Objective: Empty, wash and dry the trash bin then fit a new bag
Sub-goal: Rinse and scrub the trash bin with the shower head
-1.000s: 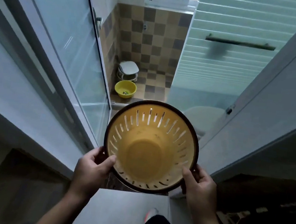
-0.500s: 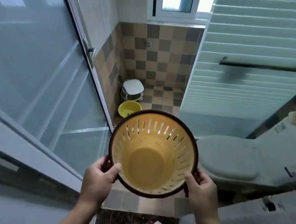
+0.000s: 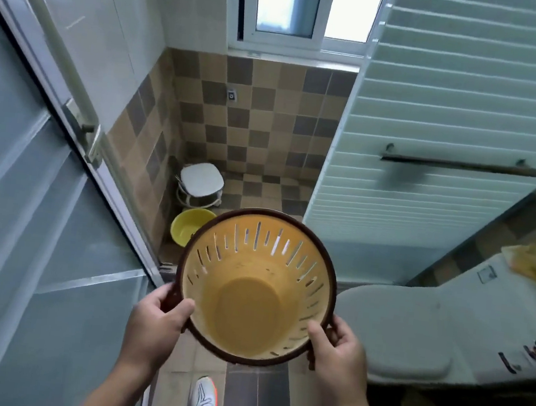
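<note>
Both hands hold an empty yellow bin at chest level inside a tiled bathroom.

The left hand (image 3: pixel 152 321) and right hand (image 3: pixel 340 349) grip the trash bin (image 3: pixel 256 287) on opposite sides of its dark rim, thumbs hooked over the edge into the slotted interior, the other fingers curled underneath and hidden. The bin tilts mouth-up toward the camera, above the checkered floor (image 3: pixel 249 396); its outer wall and base cannot be seen. A shoe (image 3: pixel 204 401) is cut off at the bottom edge. To the right sits a closed toilet (image 3: pixel 392 331). Farther back, a yellow basin (image 3: pixel 188 229) is partly hidden behind the rim, beside a white stool (image 3: pixel 201 181) under the window (image 3: pixel 300 8).
</note>
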